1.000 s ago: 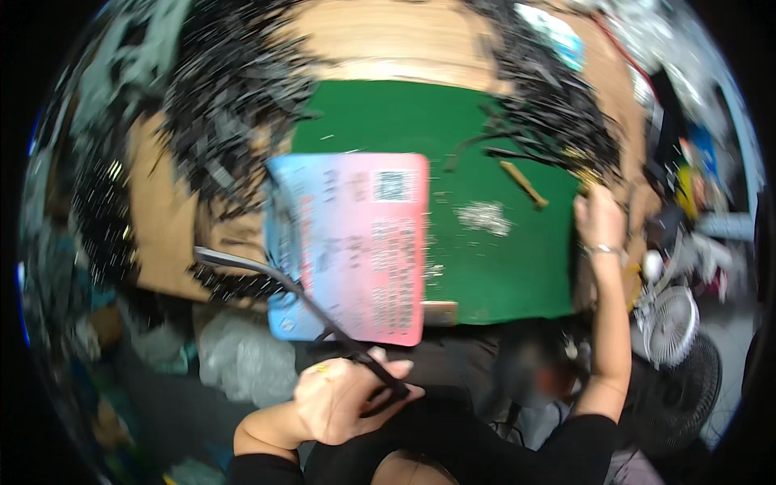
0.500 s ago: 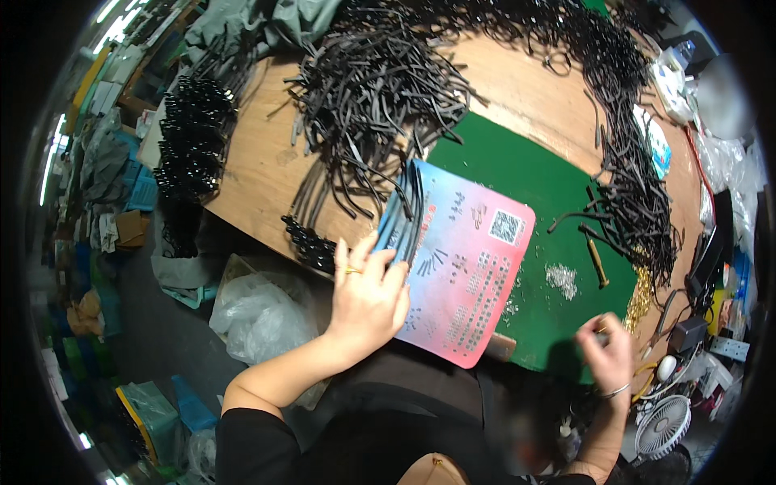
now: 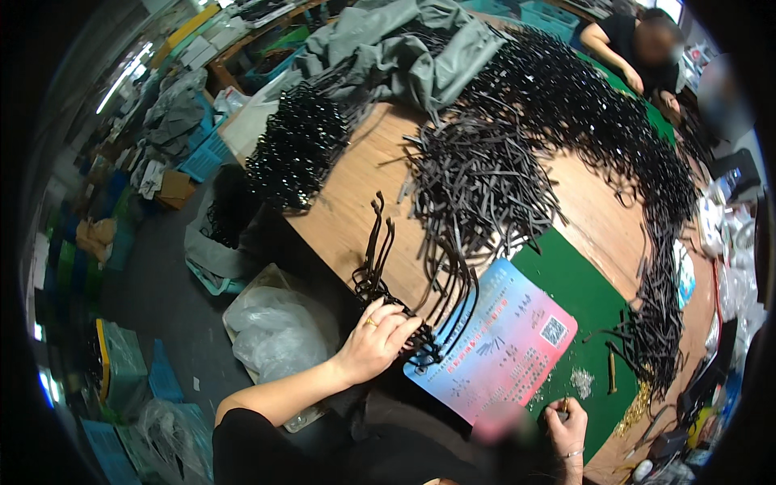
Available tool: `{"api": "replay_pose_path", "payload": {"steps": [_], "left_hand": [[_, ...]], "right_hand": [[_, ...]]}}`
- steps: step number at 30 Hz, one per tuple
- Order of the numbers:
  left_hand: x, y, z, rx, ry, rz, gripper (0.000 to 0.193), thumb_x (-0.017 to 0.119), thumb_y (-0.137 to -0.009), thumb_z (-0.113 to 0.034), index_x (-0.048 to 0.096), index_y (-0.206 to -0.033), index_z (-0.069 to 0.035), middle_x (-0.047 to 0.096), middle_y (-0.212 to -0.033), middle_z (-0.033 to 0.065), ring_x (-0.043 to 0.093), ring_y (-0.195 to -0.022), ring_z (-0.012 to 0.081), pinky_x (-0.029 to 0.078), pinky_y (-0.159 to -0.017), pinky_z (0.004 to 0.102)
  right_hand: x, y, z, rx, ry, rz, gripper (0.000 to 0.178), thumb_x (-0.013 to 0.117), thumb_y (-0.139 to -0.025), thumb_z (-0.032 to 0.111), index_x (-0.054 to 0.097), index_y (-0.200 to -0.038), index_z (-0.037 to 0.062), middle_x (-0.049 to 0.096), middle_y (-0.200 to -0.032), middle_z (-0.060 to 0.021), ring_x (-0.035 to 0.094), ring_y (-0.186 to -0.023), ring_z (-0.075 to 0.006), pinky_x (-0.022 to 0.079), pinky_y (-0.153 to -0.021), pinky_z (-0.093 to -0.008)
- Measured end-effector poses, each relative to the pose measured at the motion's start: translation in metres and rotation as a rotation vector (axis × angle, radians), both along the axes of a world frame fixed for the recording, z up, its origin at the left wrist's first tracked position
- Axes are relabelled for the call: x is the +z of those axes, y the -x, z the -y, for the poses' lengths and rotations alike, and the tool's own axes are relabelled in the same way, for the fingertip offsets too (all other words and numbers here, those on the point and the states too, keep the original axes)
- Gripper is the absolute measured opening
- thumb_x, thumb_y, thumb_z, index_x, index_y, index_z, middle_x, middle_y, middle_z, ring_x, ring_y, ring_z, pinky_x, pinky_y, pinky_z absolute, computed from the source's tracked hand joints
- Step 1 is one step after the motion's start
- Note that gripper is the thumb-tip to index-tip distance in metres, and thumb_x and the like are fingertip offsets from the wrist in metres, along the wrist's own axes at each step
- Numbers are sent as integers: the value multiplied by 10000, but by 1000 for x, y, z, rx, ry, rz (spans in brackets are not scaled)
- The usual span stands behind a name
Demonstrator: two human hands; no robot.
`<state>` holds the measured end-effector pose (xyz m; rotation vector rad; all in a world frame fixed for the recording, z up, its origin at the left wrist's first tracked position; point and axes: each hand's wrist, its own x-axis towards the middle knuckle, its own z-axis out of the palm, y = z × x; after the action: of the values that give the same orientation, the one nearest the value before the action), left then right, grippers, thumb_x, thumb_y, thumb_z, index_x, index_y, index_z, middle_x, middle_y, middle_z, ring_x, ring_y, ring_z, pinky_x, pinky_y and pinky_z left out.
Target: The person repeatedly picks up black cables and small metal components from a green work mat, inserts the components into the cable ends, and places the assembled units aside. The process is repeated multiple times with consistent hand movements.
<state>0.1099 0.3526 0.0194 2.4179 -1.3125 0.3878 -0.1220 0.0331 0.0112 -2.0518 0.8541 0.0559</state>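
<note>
My left hand (image 3: pixel 374 343) is closed round a bundle of black straps (image 3: pixel 420 338) at the table's near left edge. Several strands stand up beyond my fingers, and others lie across a blue-and-pink printed sheet (image 3: pixel 493 364). My right hand (image 3: pixel 567 425) is held with its fingers pinched together over the near edge of a green mat (image 3: pixel 594 267). Whatever sits between those fingertips, if anything, is too small to make out. Close to it are a small heap of clear bits (image 3: pixel 580 382) and a brass-coloured rod (image 3: pixel 612 373).
A big pile of black straps (image 3: pixel 485 186) covers the table's middle. Glossy black bundles (image 3: pixel 299 145) lie at the left, more along the far and right sides. Grey cloth (image 3: pixel 412 48) drapes the back. A plastic-lined bin (image 3: pixel 275 331) stands below left. Another person (image 3: pixel 638 52) works at far right.
My left hand has gone from straps lying on the printed sheet to the bundle at the table edge, raising some strands. My right hand remains pinched. The whole view has shifted.
</note>
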Motion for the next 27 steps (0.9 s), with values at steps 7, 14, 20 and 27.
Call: {"api": "replay_pose_path", "payload": {"steps": [7,14,20,27], "left_hand": [[27,-97,0,-93,-24,-43,394,564,-717,-26,524,-1108,10,508,-937,134,496,-973,314,389,-927,418],[49,-151,43,-137,114,354,363,498,-783,13,528,-1143,-24,499,-924,102,503,-1049,284,333,-982,542],[39,-286,50,173,-37,535,299,499,-815,-30,559,-1104,-80,533,-988,67,457,-1109,251,224,-998,640],[5,-399,43,828,-312,282,228,451,-851,-142,666,-910,-93,573,-1078,32,379,-1255,201,87,-1023,686]], "right_hand": [[25,-18,-15,-106,-28,-81,77,622,-744,67,569,-753,12,569,-615,-33,520,-532,-91,436,-501,-234],[17,-17,-18,-99,89,-23,84,613,-743,83,568,-759,13,567,-637,-59,524,-584,-123,443,-564,-269],[21,-18,-37,-176,45,-22,115,609,-811,137,573,-812,27,535,-648,-53,496,-590,-119,432,-548,-279],[18,-21,-50,-226,177,-90,106,601,-838,147,582,-837,43,550,-679,-55,508,-614,-125,434,-564,-276]]}}
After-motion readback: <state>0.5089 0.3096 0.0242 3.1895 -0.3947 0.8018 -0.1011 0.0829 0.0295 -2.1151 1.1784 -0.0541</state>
